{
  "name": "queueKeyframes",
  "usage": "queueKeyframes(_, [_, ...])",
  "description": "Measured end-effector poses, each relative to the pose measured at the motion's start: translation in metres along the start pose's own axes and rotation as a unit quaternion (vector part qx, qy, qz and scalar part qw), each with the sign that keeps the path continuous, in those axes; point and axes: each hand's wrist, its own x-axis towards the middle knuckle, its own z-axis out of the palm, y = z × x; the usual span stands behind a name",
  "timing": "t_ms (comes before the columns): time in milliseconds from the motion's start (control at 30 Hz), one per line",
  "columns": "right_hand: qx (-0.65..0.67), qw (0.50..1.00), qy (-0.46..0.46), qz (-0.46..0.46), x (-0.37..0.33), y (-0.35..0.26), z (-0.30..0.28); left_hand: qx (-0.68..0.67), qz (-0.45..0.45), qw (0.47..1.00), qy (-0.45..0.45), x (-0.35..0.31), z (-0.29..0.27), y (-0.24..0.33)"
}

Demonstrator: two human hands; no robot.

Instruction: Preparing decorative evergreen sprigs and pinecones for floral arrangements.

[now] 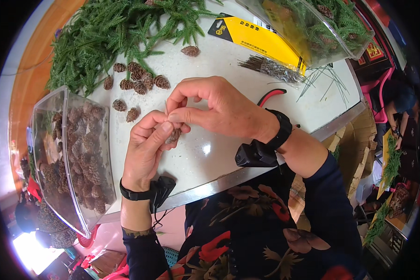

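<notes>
— White tabletop [219, 60], crowded: green fir sprigs [102, 32] at the far left, loose pine cones [135, 79] scattered just below them, clear bin of cones [79, 154] along the left edge, bundle of thin wires [275, 69] beside a yellow packet [256, 39] at the far right.

— And at the centre?

— Left hand [144, 149] curled around one small pine cone [173, 136], thumb pressed over its top, cone mostly hidden. Right hand [214, 109] reaching across from the right, thumb and forefinger pinched together on a thin wire [166, 106] (barely visible, just a sliver above the fingertips).

— Which way round?

— Wire standing roughly upright, long axis pointing away toward the loose cones, lower end going down toward the cone. Cone sitting directly under the right fingertips, touching or nearly so; hard to tell. Both hands equally close, meeting over it.

— Anything else nearby?

— Red-handled pliers [270, 95] behind the right wrist, untouched. Second clear bin [312, 28] of greenery at the far right corner.
</notes>
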Motion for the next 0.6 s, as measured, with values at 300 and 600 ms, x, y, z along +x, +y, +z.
queueKeyframes(300, [0.116, 0.992, 0.048, -0.010, 0.002, 0.010, 0.005, -0.002, 0.031, 0.999, 0.015, 0.001, 0.005, 0.003])
queueKeyframes(600, [0.087, 0.986, 0.118, 0.081, 0.006, 0.013, -0.006, -0.086, 0.037, 0.992, 0.080, 0.001, -0.001, 0.001])
